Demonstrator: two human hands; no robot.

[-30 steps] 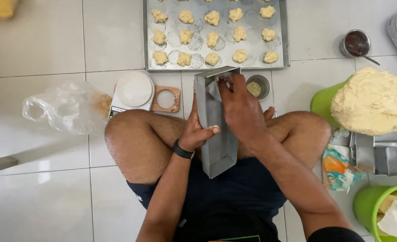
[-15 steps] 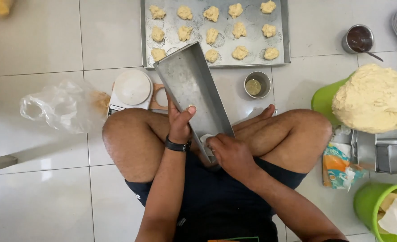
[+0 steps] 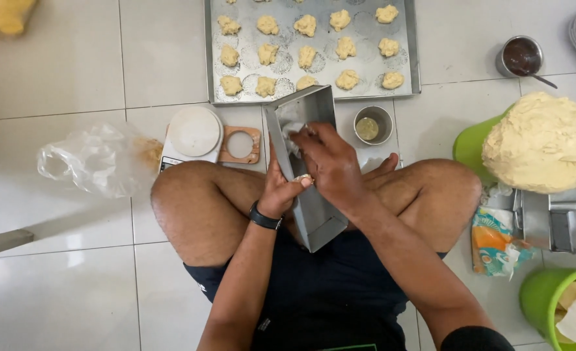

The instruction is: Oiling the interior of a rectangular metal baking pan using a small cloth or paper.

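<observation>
Gripping the long grey metal loaf tin point(image 3: 314, 195) by its near left wall, your left hand point(image 3: 280, 192) closes around the edge with the thumb pointing toward your other hand, a black wristband point(image 3: 264, 217) just below it. Your right hand point(image 3: 330, 166) lies over the tin's open top, fingers curled down inside onto something pale and crumpled, though you cannot tell from this view whether they pinch it or only press on it. That tin rests tilted across your crossed legs, its far end raised toward the flat grey baking tray point(image 3: 407, 52) on the white tiled floor point(image 3: 73, 71), where rows of small yellow dough lumps point(image 3: 306, 25) sit on greased circles. Just beside the tin's far end, on your right, stands a small round steel cup point(image 3: 373, 124); on your left lie a white round kitchen scale point(image 3: 194, 133) and a wooden ring cutter point(image 3: 240, 144). Further left, a crumpled clear plastic bag point(image 3: 89, 159) lies on the tiles. Well to your right, a big mound of pale dough point(image 3: 545, 143) sits in a green plastic bowl point(image 3: 473, 143).
</observation>
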